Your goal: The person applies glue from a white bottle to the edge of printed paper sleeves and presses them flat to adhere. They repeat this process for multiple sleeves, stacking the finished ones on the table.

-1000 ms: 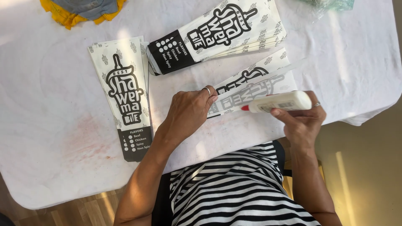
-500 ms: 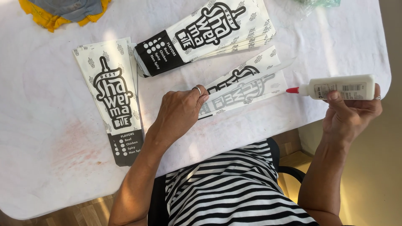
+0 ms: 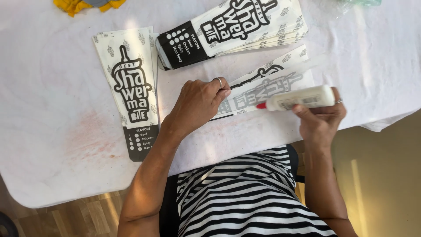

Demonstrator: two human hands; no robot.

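Two hands frame our head view: our left hand (image 3: 199, 103) presses flat, fingers together, on the folded paper bag (image 3: 267, 85) on the white table (image 3: 52, 131); our right hand (image 3: 320, 118) grips a glue bottle (image 3: 300, 98), red tip over the bag's edge.

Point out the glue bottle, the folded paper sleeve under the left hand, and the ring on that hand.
glue bottle (image 3: 302, 98), head view, middle of its white body.
folded paper sleeve (image 3: 272, 83), head view, printed face right of the fingers.
ring (image 3: 219, 81), head view, band on a left-hand finger.
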